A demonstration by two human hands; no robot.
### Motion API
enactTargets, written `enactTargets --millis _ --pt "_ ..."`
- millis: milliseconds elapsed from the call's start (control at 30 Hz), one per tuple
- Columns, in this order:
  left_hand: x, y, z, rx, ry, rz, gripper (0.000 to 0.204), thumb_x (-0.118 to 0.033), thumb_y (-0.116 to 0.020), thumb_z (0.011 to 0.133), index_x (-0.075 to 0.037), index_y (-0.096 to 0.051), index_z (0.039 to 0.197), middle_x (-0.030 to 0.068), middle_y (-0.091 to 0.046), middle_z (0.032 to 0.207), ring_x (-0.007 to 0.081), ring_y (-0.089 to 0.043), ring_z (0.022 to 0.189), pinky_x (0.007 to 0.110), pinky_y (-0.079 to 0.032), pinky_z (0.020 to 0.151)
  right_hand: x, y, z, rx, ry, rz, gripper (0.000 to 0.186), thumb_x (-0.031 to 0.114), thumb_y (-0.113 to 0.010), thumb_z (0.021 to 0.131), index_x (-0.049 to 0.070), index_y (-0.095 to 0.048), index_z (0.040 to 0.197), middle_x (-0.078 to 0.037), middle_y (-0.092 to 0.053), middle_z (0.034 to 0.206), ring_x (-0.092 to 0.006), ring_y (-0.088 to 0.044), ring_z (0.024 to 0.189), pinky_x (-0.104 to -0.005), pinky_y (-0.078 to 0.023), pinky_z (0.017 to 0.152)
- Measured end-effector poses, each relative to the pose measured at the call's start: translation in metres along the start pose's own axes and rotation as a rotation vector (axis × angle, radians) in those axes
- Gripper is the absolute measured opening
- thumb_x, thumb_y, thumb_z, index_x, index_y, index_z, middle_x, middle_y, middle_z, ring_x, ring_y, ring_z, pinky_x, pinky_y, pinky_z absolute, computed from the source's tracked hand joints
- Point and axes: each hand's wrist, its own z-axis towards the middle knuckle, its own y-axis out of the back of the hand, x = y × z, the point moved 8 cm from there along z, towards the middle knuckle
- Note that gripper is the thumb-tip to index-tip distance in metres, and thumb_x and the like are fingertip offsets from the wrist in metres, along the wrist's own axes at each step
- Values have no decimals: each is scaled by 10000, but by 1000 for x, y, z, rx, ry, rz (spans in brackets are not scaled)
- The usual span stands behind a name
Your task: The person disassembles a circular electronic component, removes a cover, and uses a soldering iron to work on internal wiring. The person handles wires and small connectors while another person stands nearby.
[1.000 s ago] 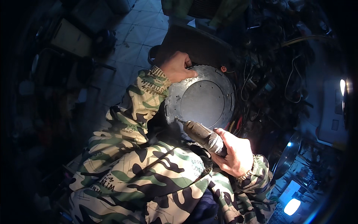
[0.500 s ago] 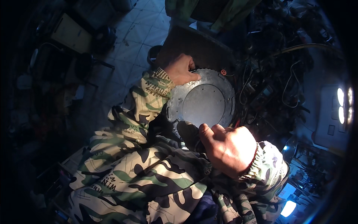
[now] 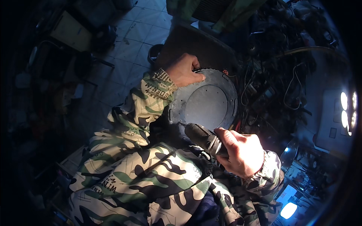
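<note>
Left hand [image 3: 185, 71]: fingers clamped on the upper-left rim of the round grey plate [image 3: 206, 105], probably to steady it. Plate sits between the hands, above the lap; support unclear. Right hand [image 3: 241, 152]: fingers wrapped round a handheld power tool [image 3: 201, 136], angled at the plate's lower-left edge, likely for control; tip contact can't tell. Room dim: tiled floor [image 3: 139, 41], dark panel [image 3: 184, 41] behind plate, dark clutter [image 3: 264, 90], bright lamp [image 3: 289, 211] lower right.
</note>
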Motion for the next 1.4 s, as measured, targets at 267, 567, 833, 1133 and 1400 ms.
enactTargets --millis 267,567,833,1133,1400 --pt "-1 5 -8 -54 -6 92 413 -255 -793 803 68 -646 1015 118 -667 778 161 -622 684 317 -502 622 -68 -37 -61 -261 -205 602 432 90 -810 780 -32 -625 1150 -173 -714 891 -242 -729 778 -307 -569 747" --pt "-5 1 -7 -44 30 97 409 -271 -770 815 71 -660 1009 184 -695 902 235 -667 839 370 -533 755 -98 -63 -143 -346 -523 540 456 63 -804 761 -51 -621 1164 -212 -724 924 -278 -754 840 -331 -582 760" --pt "-4 -1 -5 -60 -20 174 335 -185 -749 860 79 -617 1018 96 -667 822 103 -595 726 267 -504 669 -97 -69 -133 -355 -480 547 441 72 -802 764 -42 -625 1151 -196 -728 923 -269 -752 843 -328 -580 759" --pt "0 1 -6 -50 -11 175 354 -182 -744 872 73 -591 1063 134 -680 902 140 -633 803 287 -522 727 -53 -39 -97 -177 -303 -37 472 100 -766 694 -2 -610 1127 -139 -651 774 -315 -675 637 -404 -533 547" --pt "-1 -9 -4 9 -97 -70 384 -185 -765 896 56 -566 1119 120 -679 931 119 -635 825 273 -512 722 -52 -26 -91 -166 -206 -96 427 103 -735 729 -17 -625 1124 -133 -658 775 -294 -678 619 -377 -533 534"
